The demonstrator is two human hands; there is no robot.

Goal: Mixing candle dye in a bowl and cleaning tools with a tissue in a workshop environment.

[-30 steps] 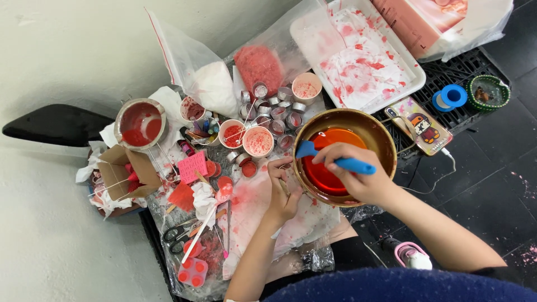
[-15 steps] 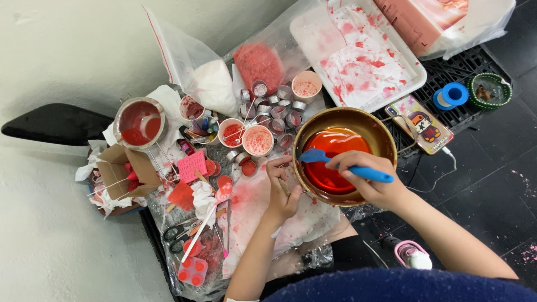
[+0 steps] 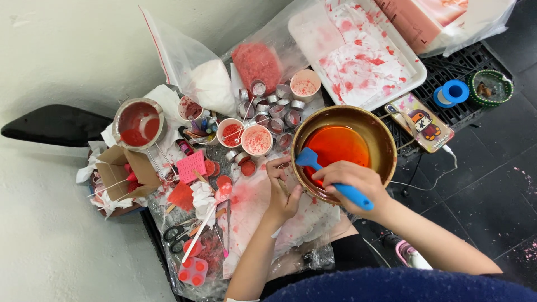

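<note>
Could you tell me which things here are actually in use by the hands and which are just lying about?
In use:
- right hand holding the blue spatula
- brown bowl of orange-red liquid
- left hand at the bowl's rim

Lying about:
- scissors
- blue tape roll
- white tray
- small metal tins
- cardboard box

Bright orange-red liquid fills the round brown bowl [image 3: 344,154] with its tan rim, and a sky-blue rubber spatula [image 3: 331,178] cuts across it. The white rectangular tray [image 3: 358,53] is streaked and blotched with red. A round metal pot [image 3: 138,123] shows deep red inside. There's a clear plastic bag of white flakes [image 3: 210,86], another of pinkish-red crumbs [image 3: 257,64]. A blue tape roll [image 3: 452,93] sits on black grating, and a pink square card [image 3: 191,165] lies among red-stained white paper.
</note>
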